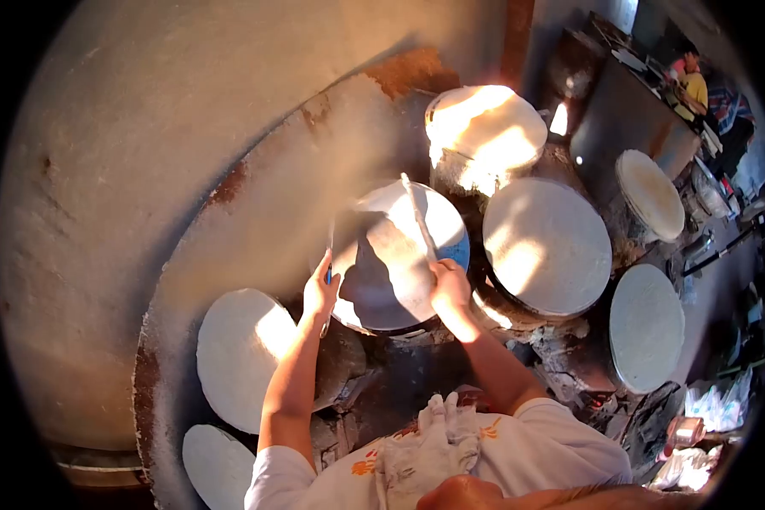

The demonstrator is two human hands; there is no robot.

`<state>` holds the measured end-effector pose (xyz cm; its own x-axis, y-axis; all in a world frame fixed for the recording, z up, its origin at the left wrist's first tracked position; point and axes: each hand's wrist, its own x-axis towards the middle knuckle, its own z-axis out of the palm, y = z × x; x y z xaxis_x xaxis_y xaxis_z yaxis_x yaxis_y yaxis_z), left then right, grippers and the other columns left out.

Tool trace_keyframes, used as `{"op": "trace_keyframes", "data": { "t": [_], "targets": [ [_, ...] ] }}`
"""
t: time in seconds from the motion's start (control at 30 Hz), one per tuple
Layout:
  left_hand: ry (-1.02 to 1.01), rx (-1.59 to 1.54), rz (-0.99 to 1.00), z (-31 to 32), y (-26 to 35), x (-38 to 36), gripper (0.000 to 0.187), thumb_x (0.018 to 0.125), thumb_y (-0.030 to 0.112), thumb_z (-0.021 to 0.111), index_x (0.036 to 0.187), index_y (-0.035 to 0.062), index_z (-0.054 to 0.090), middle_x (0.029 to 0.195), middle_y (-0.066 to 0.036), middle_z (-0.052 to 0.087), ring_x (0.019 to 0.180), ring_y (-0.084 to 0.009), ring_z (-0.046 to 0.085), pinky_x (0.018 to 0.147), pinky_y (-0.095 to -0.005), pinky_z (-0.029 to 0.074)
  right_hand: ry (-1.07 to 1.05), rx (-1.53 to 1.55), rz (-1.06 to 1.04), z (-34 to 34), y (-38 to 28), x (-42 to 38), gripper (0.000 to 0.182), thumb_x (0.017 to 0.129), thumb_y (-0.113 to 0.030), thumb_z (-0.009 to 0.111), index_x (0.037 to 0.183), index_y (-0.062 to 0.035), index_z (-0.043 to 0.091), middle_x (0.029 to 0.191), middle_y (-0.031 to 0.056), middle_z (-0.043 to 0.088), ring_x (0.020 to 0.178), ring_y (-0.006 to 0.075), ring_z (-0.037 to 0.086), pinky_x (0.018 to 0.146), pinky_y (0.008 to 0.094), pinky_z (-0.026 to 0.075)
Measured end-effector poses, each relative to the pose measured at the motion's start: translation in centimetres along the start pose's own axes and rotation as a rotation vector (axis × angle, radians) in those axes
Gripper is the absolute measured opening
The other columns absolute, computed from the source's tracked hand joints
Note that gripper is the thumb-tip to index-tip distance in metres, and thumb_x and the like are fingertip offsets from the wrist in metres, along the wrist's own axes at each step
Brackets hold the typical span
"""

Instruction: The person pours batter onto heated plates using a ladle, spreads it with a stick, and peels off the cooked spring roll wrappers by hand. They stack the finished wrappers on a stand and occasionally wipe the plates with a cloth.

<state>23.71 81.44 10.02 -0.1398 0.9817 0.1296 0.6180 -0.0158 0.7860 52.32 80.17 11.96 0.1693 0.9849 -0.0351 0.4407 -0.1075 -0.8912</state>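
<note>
In front of me is a round flat top [404,293] with a pale layer on it, blue showing along its right edge and a dark shadow across its left. My right hand [449,293] is closed around a long pale flat stick [416,212], which reaches over this round top towards its far edge. At the left rim, my left hand [320,291] grips a thin tool [331,234], seen nearly edge-on with a bit of blue by the fingers. What kind of tool it is I cannot make out.
Several other round white-topped drums stand around, including one at the right [546,246], a sunlit one behind [486,127] and one at the left [242,361]. A haze hangs by the curved wall [229,200]. Another person [693,89] is far right, near plastic bags [721,404].
</note>
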Motion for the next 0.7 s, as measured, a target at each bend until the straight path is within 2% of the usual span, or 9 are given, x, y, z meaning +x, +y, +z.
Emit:
{"op": "trace_keyframes", "data": {
  "t": [0.07, 0.13, 0.17, 0.33, 0.4, 0.47, 0.57, 0.6, 0.7],
  "targets": [
    [-0.020, -0.020, -0.153, -0.8, 1.9, -1.3, 0.058, 0.086, 0.008, 0.059, 0.139, 0.0217, 0.040, 0.076, -0.005, 0.058, 0.045, -0.0120, 0.045, 0.041, -0.0285, 0.038, 0.033, -0.422, -0.355, 1.3, -0.7, 0.8, 0.028, 0.075, -0.005, 0.056, 0.102, -0.0030, 0.063, 0.104, 0.0112, 0.059, 0.099, 0.0289, 0.056, 0.086, 0.0368, 0.047],
    [-0.098, -0.060, -0.464, -2.7, 7.0, -3.2, 0.059, 0.085, 0.009, 0.061, 0.139, 0.0191, 0.040, 0.098, -0.011, 0.066, 0.057, -0.0182, 0.059, 0.052, -0.0307, 0.049, -0.021, -0.468, -0.408, 3.3, 0.2, 2.1, 0.026, 0.076, -0.009, 0.055, 0.101, -0.0015, 0.062, 0.106, 0.0127, 0.058, 0.101, 0.0294, 0.054, 0.088, 0.0378, 0.046],
    [0.002, -0.182, -0.295, -2.3, 7.0, -4.0, 0.058, 0.087, 0.009, 0.059, 0.140, 0.0230, 0.039, 0.069, -0.007, 0.058, 0.036, -0.0110, 0.037, 0.034, -0.0283, 0.033, -0.025, -0.556, -0.463, 3.7, 0.1, 3.0, 0.026, 0.076, -0.009, 0.055, 0.100, -0.0015, 0.062, 0.106, 0.0132, 0.058, 0.101, 0.0295, 0.054, 0.087, 0.0375, 0.046],
    [-0.008, -0.430, -0.476, -2.2, 7.8, -6.1, 0.055, 0.091, 0.006, 0.053, 0.141, 0.0195, 0.036, 0.051, 0.001, 0.040, 0.036, -0.0087, 0.036, 0.033, -0.0269, 0.032, 0.146, -0.369, -0.628, -4.6, 0.9, 3.2, 0.034, 0.064, 0.001, 0.058, 0.096, -0.0031, 0.067, 0.098, 0.0087, 0.064, 0.092, 0.0295, 0.058, 0.081, 0.0379, 0.047],
    [0.008, -0.579, -0.488, -1.4, 8.6, -7.0, 0.056, 0.091, 0.007, 0.053, 0.142, 0.0191, 0.034, 0.050, 0.003, 0.037, 0.036, -0.0078, 0.036, 0.034, -0.0258, 0.032, 0.030, -0.433, -0.551, -6.4, 1.4, 4.3, 0.033, 0.063, 0.003, 0.057, 0.094, -0.0038, 0.068, 0.099, 0.0098, 0.064, 0.091, 0.0304, 0.058, 0.081, 0.0375, 0.047],
    [0.042, -0.900, -0.611, -0.8, 10.9, -8.3, 0.044, 0.093, 0.011, 0.050, 0.136, 0.0186, 0.038, 0.053, 0.005, 0.032, 0.039, -0.0056, 0.032, 0.035, -0.0221, 0.031, -0.057, -0.211, -0.703, -5.2, 1.1, 5.5, 0.029, 0.063, 0.002, 0.054, 0.087, -0.0047, 0.068, 0.091, 0.0127, 0.063, 0.093, 0.0324, 0.057, 0.083, 0.0391, 0.046],
    [0.094, -1.391, -0.738, -0.3, 12.5, -9.7, 0.020, 0.097, 0.017, 0.045, 0.116, 0.0217, 0.045, 0.060, 0.005, 0.032, 0.042, -0.0048, 0.030, 0.035, -0.0195, 0.028, -0.240, -0.497, -0.665, -0.6, 2.1, 9.3, 0.031, 0.067, -0.001, 0.051, 0.093, -0.0061, 0.067, 0.096, 0.0139, 0.062, 0.096, 0.0352, 0.055, 0.083, 0.0402, 0.046],
    [0.085, -1.675, -0.737, 0.3, 11.8, -10.5, 0.021, 0.098, 0.028, 0.044, 0.117, 0.0209, 0.048, 0.057, 0.004, 0.034, 0.041, -0.0046, 0.032, 0.036, -0.0205, 0.028, -0.263, -0.384, -0.754, -0.9, 0.2, 9.2, 0.037, 0.066, 0.001, 0.053, 0.099, -0.0075, 0.066, 0.099, 0.0138, 0.061, 0.095, 0.0348, 0.056, 0.084, 0.0406, 0.046],
    [0.016, -2.271, -0.589, 2.0, 12.6, -13.2, 0.025, 0.100, 0.032, 0.036, 0.110, 0.0135, 0.051, 0.058, 0.002, 0.034, 0.043, -0.0068, 0.034, 0.041, -0.0228, 0.034, -0.397, -0.266, -0.865, -0.4, -0.9, 10.0, 0.038, 0.065, 0.001, 0.056, 0.100, -0.0072, 0.066, 0.101, 0.0126, 0.062, 0.097, 0.0337, 0.056, 0.089, 0.0388, 0.044]
  ]
}}
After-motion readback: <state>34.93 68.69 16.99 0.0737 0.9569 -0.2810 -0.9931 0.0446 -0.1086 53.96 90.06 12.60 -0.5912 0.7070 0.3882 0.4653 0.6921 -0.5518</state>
